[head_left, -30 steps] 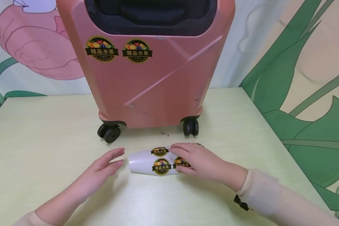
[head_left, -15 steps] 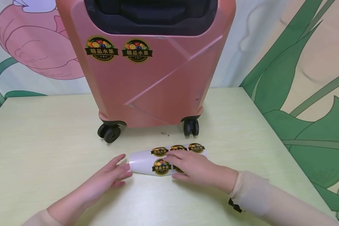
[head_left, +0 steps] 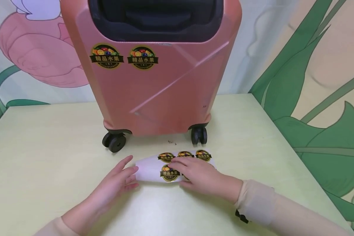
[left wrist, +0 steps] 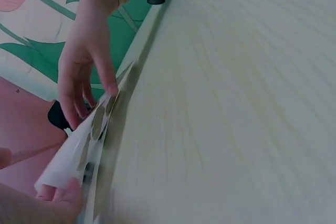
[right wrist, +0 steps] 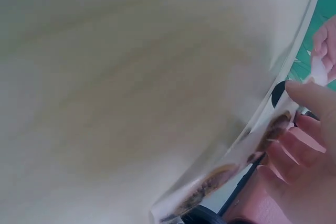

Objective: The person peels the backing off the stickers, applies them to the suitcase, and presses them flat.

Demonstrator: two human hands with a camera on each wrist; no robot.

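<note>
A white sheet of stickers (head_left: 148,168) lies slightly curved on the table, carrying several black fruit labels. My left hand (head_left: 113,183) pinches its left end, thumb above and fingers beneath; the left wrist view shows that end between the thumb and fingers (left wrist: 47,195). Over the sheet's right part rests my right hand (head_left: 199,175), its fingers loosely bent and touching the labels, partly covering them. In the right wrist view, the right hand's thumb and fingers (right wrist: 283,161) lie along the sheet's edge.
A pink suitcase (head_left: 165,88) stands upright behind the sheet on black wheels (head_left: 114,141). Two matching fruit stickers (head_left: 107,56) are on its upper left front. The pale table (head_left: 47,141) meets a painted wall (head_left: 318,131) at the back and right.
My left hand has moved right and taken hold of the sheet's left end. My right hand has slid a little left over the labels. The head view has tilted slightly up.
</note>
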